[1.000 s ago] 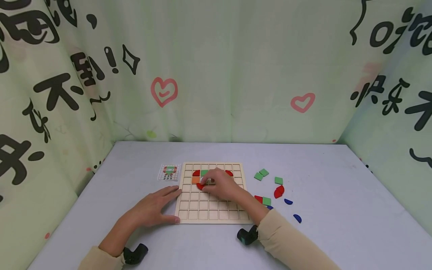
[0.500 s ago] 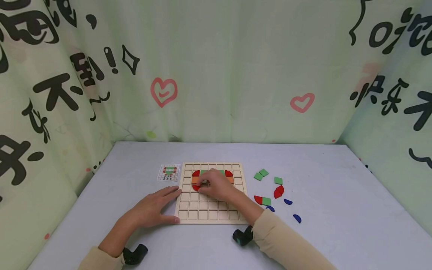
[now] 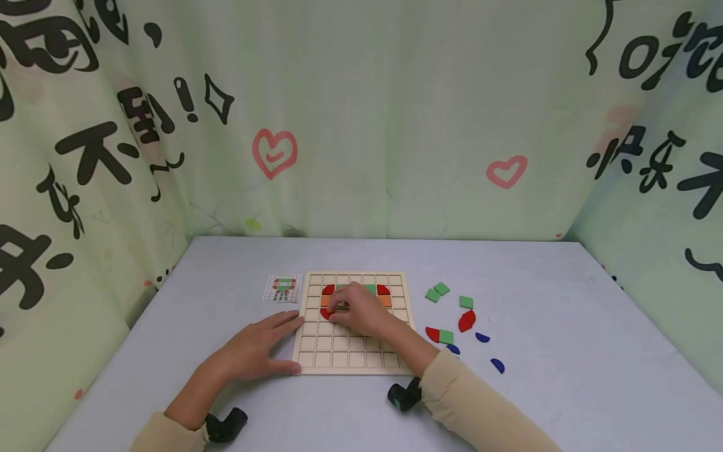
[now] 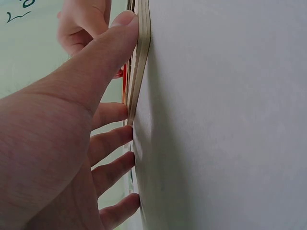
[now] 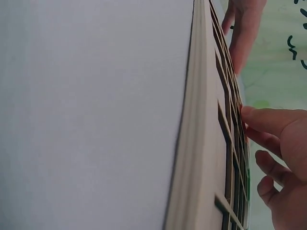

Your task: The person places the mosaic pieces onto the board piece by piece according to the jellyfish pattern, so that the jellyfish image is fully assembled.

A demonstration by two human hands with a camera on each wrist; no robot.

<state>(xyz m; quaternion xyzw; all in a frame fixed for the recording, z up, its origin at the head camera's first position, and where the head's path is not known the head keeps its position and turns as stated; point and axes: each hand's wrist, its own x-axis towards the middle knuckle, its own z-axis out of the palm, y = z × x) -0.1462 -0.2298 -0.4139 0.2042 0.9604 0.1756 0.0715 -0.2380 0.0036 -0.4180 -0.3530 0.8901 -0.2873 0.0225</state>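
A wooden grid board [image 3: 322,345] lies flat on the table. My left hand [image 3: 257,348] rests at its left edge, fingers fairly straight; the left wrist view shows the thumb [image 4: 127,21] and fingertips against the board's side. Over the upper left cells, my right hand [image 3: 364,312] pinches a red rounded tile [image 3: 325,313], partly hidden by the fingers. Above that tile sit an orange tile [image 3: 326,301] and another red rounded tile [image 3: 328,289]. To the right on the board are a green tile [image 3: 370,289], a red corner tile [image 3: 383,290] and an orange tile [image 3: 386,301].
Left of the board lies a small pattern card [image 3: 283,289] with a coloured figure. Loose pieces are scattered to the right: green squares [image 3: 465,302], red rounded tiles [image 3: 466,321] and blue half-rounds [image 3: 498,365]. A curtain [image 3: 390,125] stands behind the table.
My right hand has shifted slightly left with the red tile, which now lies below the left orange tile. The orange tile on the right has come into view. My left hand has stayed put.
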